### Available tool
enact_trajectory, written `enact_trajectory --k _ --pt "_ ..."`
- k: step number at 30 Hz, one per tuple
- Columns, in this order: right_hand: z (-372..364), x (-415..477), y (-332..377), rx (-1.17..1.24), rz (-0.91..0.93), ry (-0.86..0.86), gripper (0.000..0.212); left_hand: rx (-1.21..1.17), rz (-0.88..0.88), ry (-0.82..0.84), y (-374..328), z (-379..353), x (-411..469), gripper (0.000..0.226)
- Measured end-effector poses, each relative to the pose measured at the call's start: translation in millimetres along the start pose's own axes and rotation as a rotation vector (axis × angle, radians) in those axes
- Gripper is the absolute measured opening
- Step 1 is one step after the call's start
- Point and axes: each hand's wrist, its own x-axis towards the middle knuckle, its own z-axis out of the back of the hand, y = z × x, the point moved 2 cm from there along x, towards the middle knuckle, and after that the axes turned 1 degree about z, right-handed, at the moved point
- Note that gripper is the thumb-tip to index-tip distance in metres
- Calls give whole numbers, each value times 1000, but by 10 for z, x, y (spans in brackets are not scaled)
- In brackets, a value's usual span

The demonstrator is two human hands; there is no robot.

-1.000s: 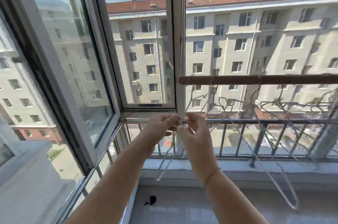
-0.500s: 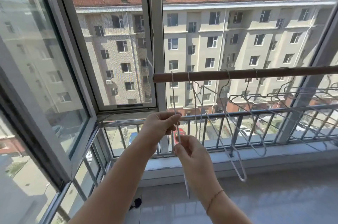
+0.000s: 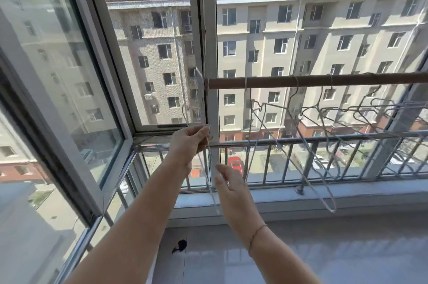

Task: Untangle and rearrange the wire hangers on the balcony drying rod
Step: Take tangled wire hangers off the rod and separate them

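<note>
Wire hanger [image 3: 210, 168], thin, pale, perhaps plastic-coated, between left-hand fingers [image 3: 201, 132]

Head-worn view (wide-angle) — forward, slightly down, near drying rod [image 3: 266, 81]

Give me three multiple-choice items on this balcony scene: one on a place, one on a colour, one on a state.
1. Where do the tangled white wire hangers hang?
A. on the metal railing
B. on the brown wooden drying rod
C. on the window handle
2. What colour is the car in the street below?
A. red
B. blue
C. yellow
3. What does the left-hand grip do?
A. rests open on the sill
B. pinches a thin white wire hanger
C. holds the rod
Key: B, their hooks loop over the rod; A, its body is plainly red; B, fingertips close on the wire while the right-hand grip is open.
</note>
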Motion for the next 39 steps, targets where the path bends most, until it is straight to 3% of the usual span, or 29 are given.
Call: enact_trajectory --k 5,7,9,13,19,28,32,39 --pt "-137 28 -60 66 -40 56 36 6 -8 -11 -4 53 20 12" --pt "-180 56 -40 156 -30 67 26 24 -11 -20 -44 1 63 10" --pt "-176 106 7 175 10 0 17 23 -15 -20 -98 -82 118 10" --pt "-78 202 71 162 54 -200 27 -16 -12 -23 -153 -235 209 11" --pt "0 243 -55 233 -15 -257 34 5 54 11 21 -374 298 13" --pt "5 183 -478 79 -168 49 26 292 158 41 579 252 174 12" --pt "-47 223 -617 -25 -116 82 31 580 159 138 747 797 -35 15" --pt "-348 204 -793 -222 38 274 49 818 192 270 934 1437 -201 17"
